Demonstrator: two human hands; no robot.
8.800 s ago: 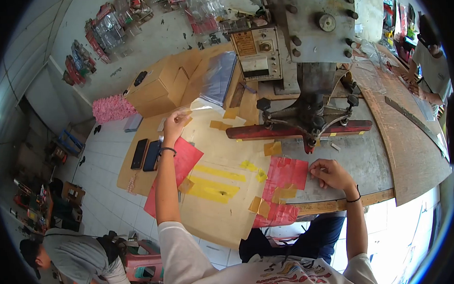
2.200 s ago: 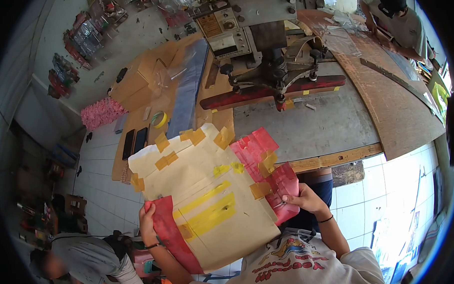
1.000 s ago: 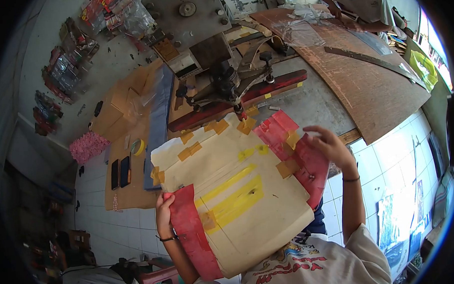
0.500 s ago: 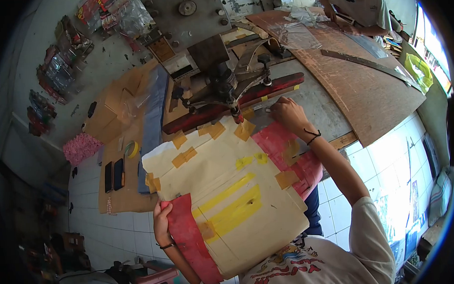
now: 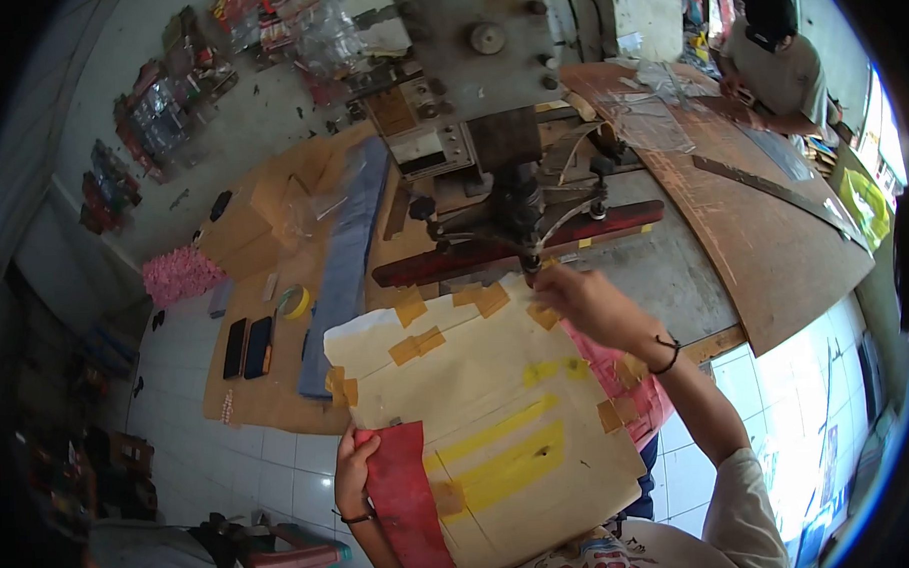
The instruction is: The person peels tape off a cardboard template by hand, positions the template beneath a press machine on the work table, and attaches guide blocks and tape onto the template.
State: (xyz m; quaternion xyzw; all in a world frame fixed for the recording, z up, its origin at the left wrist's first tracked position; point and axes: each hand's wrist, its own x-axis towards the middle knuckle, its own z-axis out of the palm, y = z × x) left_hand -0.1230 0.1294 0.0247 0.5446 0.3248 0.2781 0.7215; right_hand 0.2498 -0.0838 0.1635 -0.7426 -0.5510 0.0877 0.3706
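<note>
the cream sheet [image 5: 468,384] overlaps the near edge of the worktop [image 5: 670,281]. the left hand [image 5: 354,475] pinches its red strip [image 5: 407,491]; the right hand [image 5: 593,307] curls near the far corner, grip unclear.

Glare washed out the shiny white tile floor [image 5: 779,413] at lower right; the left edge was dark and curved.

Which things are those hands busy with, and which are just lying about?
Seems in use:
- beige sheet with red strip, held by the left hand
- machine's red bar, near the right hand

Seems just lying about:
- two dark phones
- yellow tape roll
- pink pile
- long flat strip on the brown board
</note>
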